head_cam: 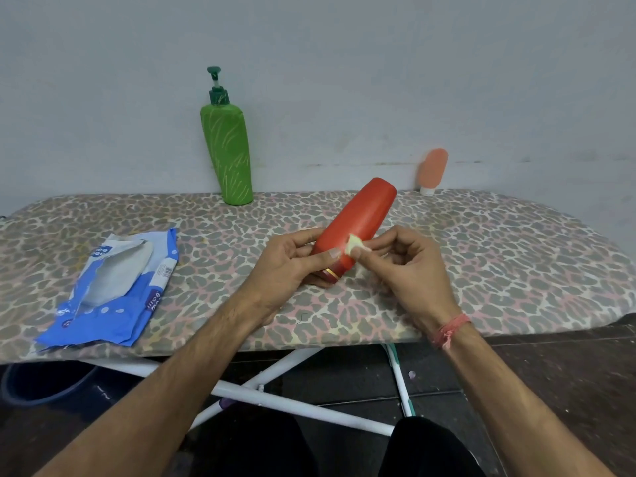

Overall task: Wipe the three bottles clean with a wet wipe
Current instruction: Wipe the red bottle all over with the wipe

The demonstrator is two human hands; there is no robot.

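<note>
The left hand (289, 259) gripped the red bottle (354, 228) tilted steady so the right hand (409, 266) pinched the wet wipe (356, 244) against it

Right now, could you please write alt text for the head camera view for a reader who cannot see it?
The left hand grips a red bottle while the right hand pinches a small wet wipe against its side, above a leopard-print ironing board. A green pump bottle and small peach bottle stand by the wall; a torn blue wipe packet lies left.
</note>
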